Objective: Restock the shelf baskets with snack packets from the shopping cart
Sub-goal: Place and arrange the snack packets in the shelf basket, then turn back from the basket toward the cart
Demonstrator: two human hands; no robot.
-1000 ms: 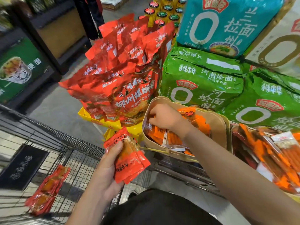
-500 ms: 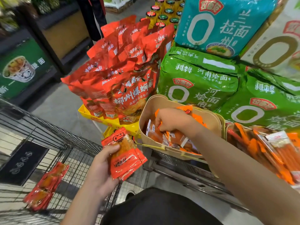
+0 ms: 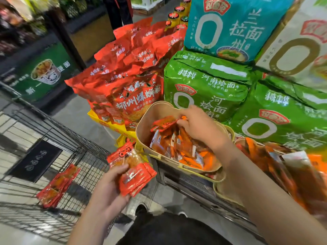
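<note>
My left hand [image 3: 109, 190] grips a small stack of red snack packets [image 3: 134, 172] just above the near edge of the wire shopping cart [image 3: 77, 156]. More red packets [image 3: 56, 188] lie on the cart floor. A beige shelf basket [image 3: 146, 119] in front of me holds several red and orange packets. My right hand [image 3: 200, 128] reaches into that basket near its back, its curled fingers pinching a red packet [image 3: 164, 123] on top of the pile.
A second basket [image 3: 219, 191] of orange packets sits to the right. Behind the baskets stand large red noodle bags [image 3: 127, 96] on a yellow stand, green bags [image 3: 203, 92], a teal bag [image 3: 230, 23] and jars [image 3: 177, 13]. A person's legs [image 3: 116, 11] show in the aisle.
My right hand has risen from deep in the basket toward its back edge, fingers now at a red packet on top. My left hand stays put with its stack.
</note>
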